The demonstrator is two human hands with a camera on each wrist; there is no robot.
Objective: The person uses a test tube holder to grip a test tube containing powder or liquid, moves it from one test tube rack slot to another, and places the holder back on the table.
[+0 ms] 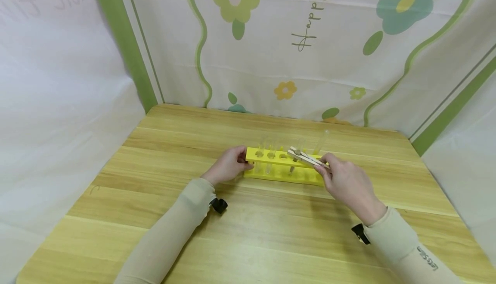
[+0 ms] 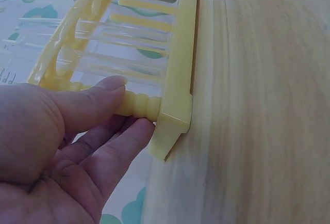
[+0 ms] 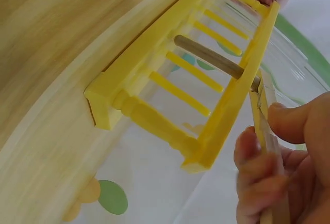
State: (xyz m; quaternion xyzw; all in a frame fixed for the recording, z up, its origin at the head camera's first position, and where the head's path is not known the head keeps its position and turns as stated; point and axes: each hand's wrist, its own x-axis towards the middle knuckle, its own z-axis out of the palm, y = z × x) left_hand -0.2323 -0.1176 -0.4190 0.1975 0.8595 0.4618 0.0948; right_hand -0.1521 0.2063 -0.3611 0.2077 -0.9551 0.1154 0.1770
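Note:
A yellow test tube rack [image 1: 283, 179] stands on the table. My left hand [image 1: 228, 166] pinches the ridged post [image 2: 138, 104] at its left end between thumb and fingers. In my right hand [image 1: 348, 183] is a wooden test tube clamp [image 1: 310, 159], held along its handles. The clamp's jaws are around the upper part of a test tube with brownish contents [image 3: 209, 58], which stands in a middle hole, its lower end down near the rack's base. Two clear test tubes [image 1: 262, 143] stand in the holes at the left. Another clear tube [image 1: 322, 141] rises at a slant behind the rack's right end.
Yellow pegs [image 3: 188, 70] stand in a row along the rack's back. The wood-grain table [image 1: 248, 232] stretches in front and to both sides. A white curtain with printed flowers [image 1: 267, 60] hangs behind the table's far edge, with more curtain at both sides.

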